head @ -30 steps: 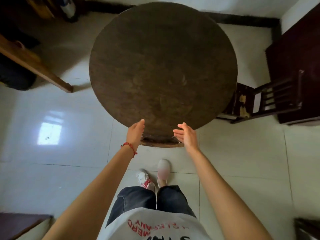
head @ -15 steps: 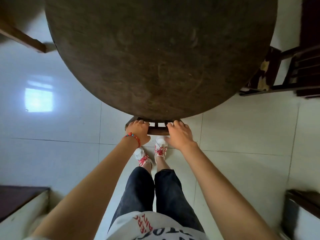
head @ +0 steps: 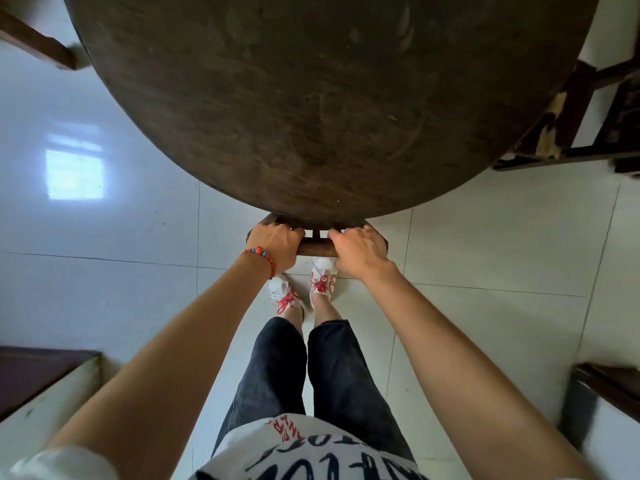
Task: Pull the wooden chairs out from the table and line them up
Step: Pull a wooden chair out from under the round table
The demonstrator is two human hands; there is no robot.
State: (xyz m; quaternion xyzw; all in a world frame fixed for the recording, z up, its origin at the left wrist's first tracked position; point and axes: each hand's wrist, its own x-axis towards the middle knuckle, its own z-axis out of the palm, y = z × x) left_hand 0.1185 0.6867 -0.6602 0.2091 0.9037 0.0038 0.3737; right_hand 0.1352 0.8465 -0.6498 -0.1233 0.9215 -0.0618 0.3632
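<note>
A dark round wooden table point(head: 311, 98) fills the upper view. The top rail of a wooden chair point(head: 317, 249) pokes out from under the table's near edge; the rest of that chair is hidden beneath the tabletop. My left hand point(head: 273, 245) grips the rail's left end, fingers curled over it. My right hand point(head: 360, 247) grips the right end the same way. A second dark wooden chair point(head: 568, 126) stands at the table's right side, partly tucked under it.
Pale floor tiles point(head: 121, 271) spread to the left and right. A wooden bench end point(head: 38, 46) shows at upper left. Low furniture edges sit at lower left point(head: 41, 382) and lower right point(head: 609, 393). My feet point(head: 304, 285) stand just behind the chair rail.
A second ago both hands hovered open near the table edge. They came down and closed on the chair's top rail, and my head moved closer to the table.
</note>
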